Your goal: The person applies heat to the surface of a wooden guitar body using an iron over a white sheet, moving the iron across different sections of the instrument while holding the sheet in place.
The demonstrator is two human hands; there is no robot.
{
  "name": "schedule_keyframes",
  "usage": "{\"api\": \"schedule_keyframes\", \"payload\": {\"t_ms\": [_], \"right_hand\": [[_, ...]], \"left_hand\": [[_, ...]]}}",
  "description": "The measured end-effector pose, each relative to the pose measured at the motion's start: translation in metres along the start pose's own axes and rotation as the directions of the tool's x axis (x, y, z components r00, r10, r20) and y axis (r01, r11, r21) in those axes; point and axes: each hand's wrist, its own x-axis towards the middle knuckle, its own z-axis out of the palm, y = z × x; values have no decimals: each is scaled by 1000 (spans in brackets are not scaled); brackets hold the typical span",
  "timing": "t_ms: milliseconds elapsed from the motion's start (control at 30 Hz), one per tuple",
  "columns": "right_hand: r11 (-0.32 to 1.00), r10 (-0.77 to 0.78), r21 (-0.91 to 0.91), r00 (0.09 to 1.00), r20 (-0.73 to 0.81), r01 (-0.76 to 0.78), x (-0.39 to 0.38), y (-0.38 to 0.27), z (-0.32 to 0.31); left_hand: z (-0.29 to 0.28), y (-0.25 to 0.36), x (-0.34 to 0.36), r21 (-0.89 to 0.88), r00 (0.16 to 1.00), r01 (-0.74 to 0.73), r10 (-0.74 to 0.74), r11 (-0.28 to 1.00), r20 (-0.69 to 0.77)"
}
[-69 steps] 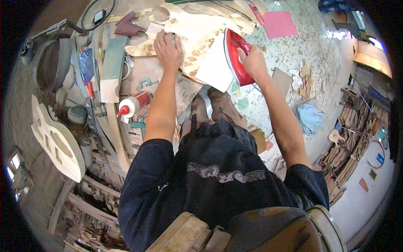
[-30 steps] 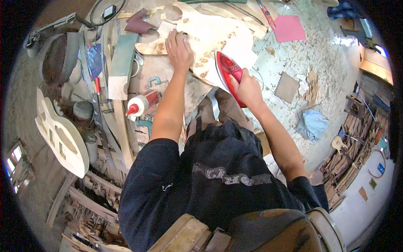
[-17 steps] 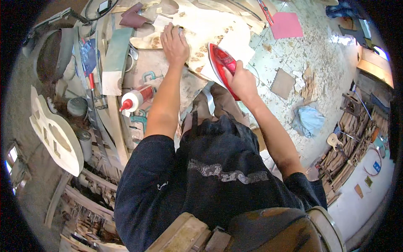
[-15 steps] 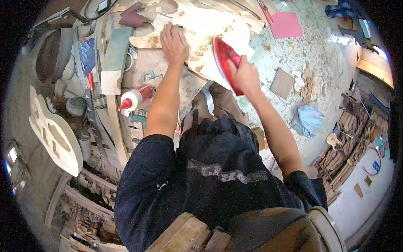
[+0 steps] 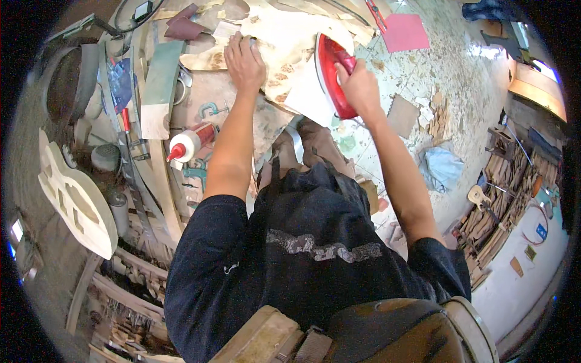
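My right hand (image 5: 360,88) grips the handle of a red clothes iron (image 5: 331,77), whose soleplate is on a white sheet (image 5: 305,100) overlapping a pale, brown-spotted wood veneer (image 5: 283,45). My left hand (image 5: 245,63) lies on the veneer left of the iron, fingers slightly bent and apart; a small grey object beside its fingertips is partly hidden, and I cannot tell what it is. Left of my left forearm lie a white glue bottle with a red cap (image 5: 184,145) and a teal C-clamp (image 5: 209,110).
Wood strips, a grey-green board (image 5: 162,75) and tools crowd the left. A guitar-shaped pale body (image 5: 82,206) is at far left. A pink sheet (image 5: 407,33) and a light blue cloth (image 5: 440,169) lie to the right, with stacked wood scraps (image 5: 487,227) beyond.
The iron in my right hand has moved away from my body and slightly right over the last second. My left hand stays on the veneer; the whole view has shifted slightly.
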Motion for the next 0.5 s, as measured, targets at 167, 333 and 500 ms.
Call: {"api": "schedule_keyframes", "payload": {"t_ms": [167,333,500], "right_hand": [[1000,-1,24,993,117,-2,-30,-8,14],[998,50,34,995,89,-53,-24,-4,5],[987,142,68,990,17,-143,13,26,-1]], "left_hand": [[1,-7,-4,-10,1000,13,-13,1000,4],[-5,-2,-3,-14,1000,-5,5,1000,5],[-2,-1,-1,-19,1000,5,-5,1000,22]]}}
